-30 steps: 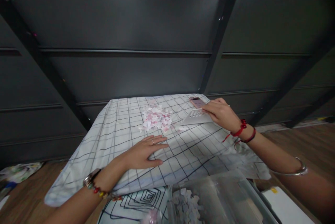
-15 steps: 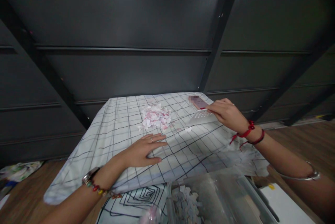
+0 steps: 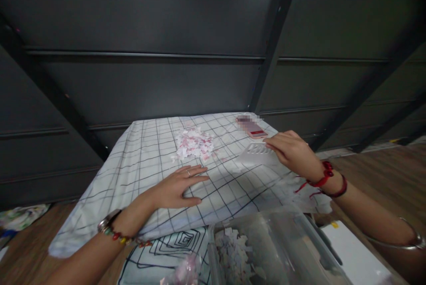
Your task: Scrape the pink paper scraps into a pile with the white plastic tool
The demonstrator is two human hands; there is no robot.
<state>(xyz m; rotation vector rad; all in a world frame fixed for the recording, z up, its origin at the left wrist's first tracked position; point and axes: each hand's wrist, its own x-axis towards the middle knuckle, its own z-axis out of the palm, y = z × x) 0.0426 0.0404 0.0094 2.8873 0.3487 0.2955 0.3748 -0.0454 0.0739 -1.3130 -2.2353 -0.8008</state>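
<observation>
My right hand (image 3: 294, 154) pinches the top edge of a white scraper (image 3: 254, 157), which has a row of oval holes and stands tilted with its lower edge at the cloth. My left hand (image 3: 176, 187) lies flat on the checked cloth (image 3: 233, 196), fingers spread, holding nothing. Just beyond its fingertips is a heap of small white and pink paper scraps (image 3: 195, 144). A few pinkish bits lie between the heap and the scraper. A phone (image 3: 254, 129) rests behind the scraper, partly blurred out.
Nearest me stands a clear plastic box (image 3: 282, 240) with many pale paper pieces (image 3: 233, 254) at its left side. A pink item in clear wrap (image 3: 186, 271) lies left of it. A white box (image 3: 353, 254) is to its right. Dark panels (image 3: 166, 85) rise behind the table.
The view has shifted slightly. My right hand has drawn the scraper a little toward me, away from the phone. My left hand stays flat on the cloth.
</observation>
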